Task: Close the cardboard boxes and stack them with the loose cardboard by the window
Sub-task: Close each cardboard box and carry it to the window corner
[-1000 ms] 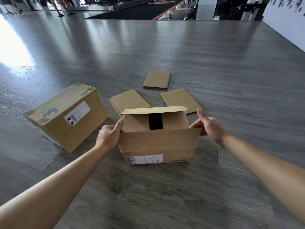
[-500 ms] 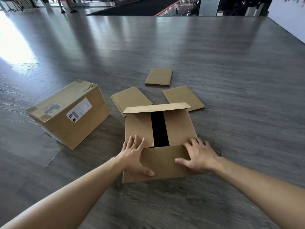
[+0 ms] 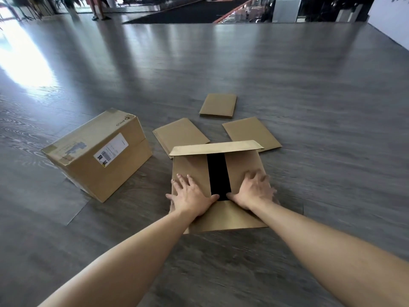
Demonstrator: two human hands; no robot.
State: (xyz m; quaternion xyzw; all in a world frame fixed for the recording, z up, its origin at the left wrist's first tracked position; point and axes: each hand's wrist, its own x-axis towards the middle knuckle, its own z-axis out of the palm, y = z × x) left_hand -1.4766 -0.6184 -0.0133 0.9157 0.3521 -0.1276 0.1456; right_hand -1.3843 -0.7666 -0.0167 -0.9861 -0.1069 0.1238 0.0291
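Both hands, left hand (image 3: 190, 194) and right hand (image 3: 254, 189), press spread flat on the open box (image 3: 190, 167) flaps (dark gap between, contents unseen); right fingertips seem blurred.

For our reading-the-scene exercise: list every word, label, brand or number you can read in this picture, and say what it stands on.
"PICO": printed beside a round logo near the top corner of the closed cardboard box.
White shipping label on that box: barcode and print too small to read.
Faded grey marking beside the label: blurred, unreadable.
Half-closed box under both hands and the three loose cardboard sheets: no text visible.
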